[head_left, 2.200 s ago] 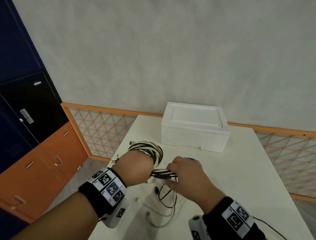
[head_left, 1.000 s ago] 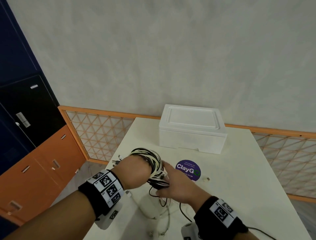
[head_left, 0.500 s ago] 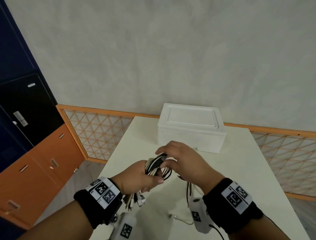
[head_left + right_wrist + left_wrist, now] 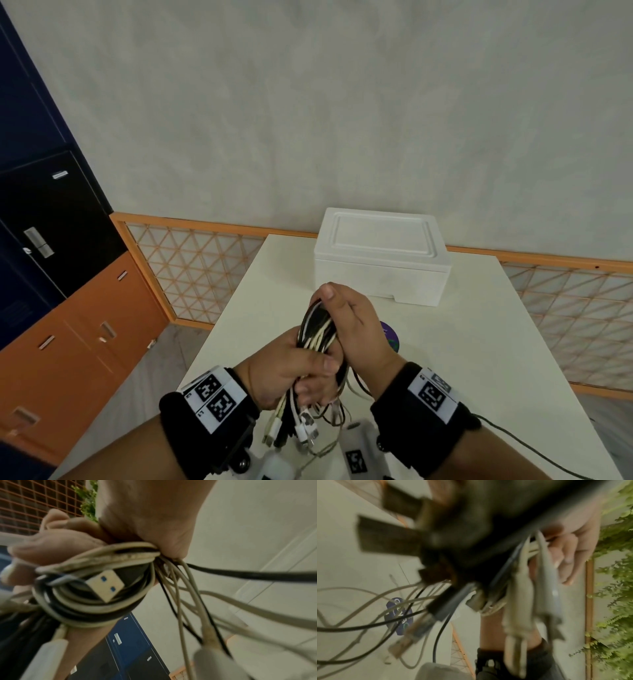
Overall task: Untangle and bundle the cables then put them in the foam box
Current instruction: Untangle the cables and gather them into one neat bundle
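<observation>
A bundle of black and white cables (image 4: 317, 329) is held upright above the white table (image 4: 479, 359). My left hand (image 4: 291, 366) grips its lower part in a fist, and several plugs (image 4: 298, 425) hang below. My right hand (image 4: 351, 318) wraps around the upper loop, thumb on top. In the right wrist view the coil (image 4: 96, 609) circles a USB plug (image 4: 104, 585), with loose strands (image 4: 185, 601) trailing off. The left wrist view is blurred, showing dangling connectors (image 4: 518, 601) and loose cables (image 4: 368, 615). The white foam box (image 4: 380, 257) stands behind with its lid on.
A round purple sticker (image 4: 390, 334) lies on the table beside my right hand. An orange lattice railing (image 4: 191, 267) runs along the table's far and left sides. Orange and dark cabinets (image 4: 68, 342) stand to the left. A thin black wire (image 4: 531, 448) trails from my right wristband.
The coil that sat around my left hand low over the table is now squeezed into an upright bundle. Both hands have lifted it and closed around it.
</observation>
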Demonstrator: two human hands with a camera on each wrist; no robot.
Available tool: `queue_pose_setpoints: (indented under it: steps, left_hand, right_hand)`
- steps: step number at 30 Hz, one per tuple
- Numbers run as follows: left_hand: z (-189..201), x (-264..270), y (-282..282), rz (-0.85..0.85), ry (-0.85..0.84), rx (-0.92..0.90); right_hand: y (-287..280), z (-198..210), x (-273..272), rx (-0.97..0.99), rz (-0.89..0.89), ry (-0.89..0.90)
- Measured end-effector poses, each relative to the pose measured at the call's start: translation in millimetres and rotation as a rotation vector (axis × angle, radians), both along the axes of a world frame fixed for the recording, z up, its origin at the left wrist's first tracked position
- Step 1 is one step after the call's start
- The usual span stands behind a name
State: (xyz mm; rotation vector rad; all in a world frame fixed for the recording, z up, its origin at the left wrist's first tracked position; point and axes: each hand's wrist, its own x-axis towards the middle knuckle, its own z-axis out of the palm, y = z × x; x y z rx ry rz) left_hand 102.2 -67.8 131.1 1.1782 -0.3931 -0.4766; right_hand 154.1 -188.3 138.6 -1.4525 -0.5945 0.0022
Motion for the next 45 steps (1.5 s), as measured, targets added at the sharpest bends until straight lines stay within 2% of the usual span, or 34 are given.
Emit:
queue_pose_setpoints:
  steps: [6, 11, 13, 16, 20, 24, 29, 32, 35, 38, 42, 45]
  left_hand:
    - [11.9, -0.5, -2.2, -0.15, -0.048, -0.012]
    - [8.5, 1.5, -3.6, -0.174, -0.079, 0.106]
    - [5.3, 2.0, -6.8, -0.152, -0.078, 0.107]
    - [-0.7, 3.5, -9.5, -0.001, -0.144, 0.133]
    - [-2.0, 7.2, -10.6, 0.131, -0.145, -0.001]
    - [-1.3, 6.8, -14.9, 0.117, -0.167, -0.046]
    - [1.9, 4.8, -15.6, 0.021, -0.229, -0.075]
    - [1.2, 3.6, -13.7, 0.056, -0.247, -0.061]
    - [-1.7, 4.7, -10.2, 0.117, -0.227, -0.027]
    - [-3.6, 8.4, -2.6, 0.173, -0.165, -0.1]
    - [-5.0, 10.9, 1.3, 0.164, -0.123, -0.198]
    - [-5.3, 12.1, 2.6, 0.212, -0.091, -0.245]
  right_hand:
    - [-0.5, 7.8, -0.5, 0.079, 0.044, 0.106]
    - [-3.8, 10.7, 3.2, 0.085, 0.108, 0.186]
    - [-3.3, 9.2, 7.4, 0.059, 0.123, 0.217]
    - [-3.3, 3.9, 13.2, 0.034, 0.1, 0.278]
    - [-5.8, -8.9, 8.8, -0.098, 0.051, 0.37]
    - [-3.0, -0.5, -1.3, 0.0, -0.082, 0.43]
    - [-3.5, 7.5, -5.2, 0.115, -0.07, 0.505]
    - [-2.7, 6.9, -4.0, 0.075, 0.01, 0.492]
    - [-3.1, -4.5, -4.3, -0.003, -0.009, 0.449]
    - [-2.8, -18.9, -11.8, -0.099, -0.029, 0.383]
    - [-0.1, -32.6, -22.2, -0.055, -0.022, 0.366]
    - [-4.3, -42.3, -18.7, -0.008, 0.062, 0.449]
